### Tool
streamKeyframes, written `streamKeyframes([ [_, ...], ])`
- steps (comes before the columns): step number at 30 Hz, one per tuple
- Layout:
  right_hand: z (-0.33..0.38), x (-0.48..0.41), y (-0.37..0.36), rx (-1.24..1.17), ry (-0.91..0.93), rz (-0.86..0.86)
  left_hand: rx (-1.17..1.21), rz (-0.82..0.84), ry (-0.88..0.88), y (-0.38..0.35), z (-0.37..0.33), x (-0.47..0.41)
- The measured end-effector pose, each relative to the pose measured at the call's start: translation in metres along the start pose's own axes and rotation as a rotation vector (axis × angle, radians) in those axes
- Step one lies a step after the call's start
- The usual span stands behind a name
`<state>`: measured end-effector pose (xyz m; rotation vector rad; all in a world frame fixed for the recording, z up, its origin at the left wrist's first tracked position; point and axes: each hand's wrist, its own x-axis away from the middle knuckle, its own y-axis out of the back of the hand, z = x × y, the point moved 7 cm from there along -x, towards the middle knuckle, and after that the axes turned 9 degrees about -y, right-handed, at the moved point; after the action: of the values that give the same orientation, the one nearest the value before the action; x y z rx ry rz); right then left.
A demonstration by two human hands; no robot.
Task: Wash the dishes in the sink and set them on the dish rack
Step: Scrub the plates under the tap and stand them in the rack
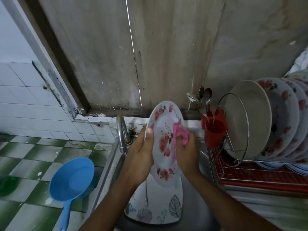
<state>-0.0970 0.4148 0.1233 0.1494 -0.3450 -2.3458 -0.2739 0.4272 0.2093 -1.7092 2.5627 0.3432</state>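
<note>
Both forearms reach up from the bottom edge toward the middle. Below them a square leaf-patterned plate (158,207) lies in the sink (196,212) with a slim metal utensil handle (146,195) resting on it.

Above the basin the left hand (141,147) grips a round floral plate (164,142) by its left rim, thumb on the front and fingers out of sight behind. The plate is held nearly on edge, its face turned toward the right hand (187,151). That hand's fingers are curled round a bunched pink cloth (181,133), which is pressed against the right part of the plate's face.

A curved metal tap (121,135) stands just left of the left hand. Further left a blue scoop (71,179) rests on green-and-white checked tiles (25,157).

To the right sits the dish rack (250,175), a wire frame over a red tray. It carries a plain beige plate (250,120) at the front and a row of floral plates (283,117) behind it, all upright. A red cutlery cup (215,130) hangs at the rack's near-left corner (spoons (205,97) stick out of it, bowls up).
</note>
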Motion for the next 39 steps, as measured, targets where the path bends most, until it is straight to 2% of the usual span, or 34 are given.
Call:
streamKeyframes([
  [3,0.052,-0.020,0.002,-0.121,0.043,-0.075,-0.110,0.088,-0.048,-0.007,-0.010,0.004],
  [6,0.100,0.015,-0.015,-0.241,0.211,0.052,-0.183,0.030,-0.081,-0.002,-0.019,-0.005],
  [9,0.103,0.050,-0.024,-0.270,0.385,0.185,-0.150,-0.054,-0.091,0.011,-0.020,-0.010],
  [10,0.100,0.045,-0.023,-0.239,0.377,0.176,-0.129,-0.056,-0.090,0.012,-0.020,-0.007],
  [12,0.094,0.018,-0.015,-0.228,0.205,0.118,-0.103,-0.030,-0.078,0.011,-0.017,0.003],
  [15,0.111,-0.009,-0.004,-0.365,0.021,0.080,-0.174,0.048,-0.118,-0.001,-0.019,0.009],
  [18,0.128,0.013,-0.014,-0.517,-0.007,0.234,-0.243,0.047,-0.148,-0.005,-0.019,0.002],
  [20,0.121,0.039,-0.026,-0.534,0.005,0.374,-0.182,-0.024,-0.143,-0.001,-0.020,-0.003],
  [22,0.099,0.059,-0.030,-0.475,0.077,0.406,-0.100,-0.122,-0.141,0.004,-0.019,-0.006],
  [25,0.050,0.061,-0.023,-0.145,0.271,0.253,-0.031,-0.205,-0.142,0.012,-0.018,-0.004],
  [28,0.015,0.032,-0.005,0.039,0.188,0.133,0.027,-0.201,-0.124,0.011,-0.019,-0.001],
  [30,0.009,0.016,0.003,0.072,0.093,0.047,0.022,-0.198,-0.111,0.009,-0.023,0.000],
  [36,0.007,0.041,-0.013,-0.016,0.176,0.142,0.023,-0.198,-0.172,0.017,-0.028,-0.001],
  [39,-0.008,0.010,-0.009,0.037,0.030,0.070,0.012,-0.106,-0.135,0.017,-0.020,0.009],
])
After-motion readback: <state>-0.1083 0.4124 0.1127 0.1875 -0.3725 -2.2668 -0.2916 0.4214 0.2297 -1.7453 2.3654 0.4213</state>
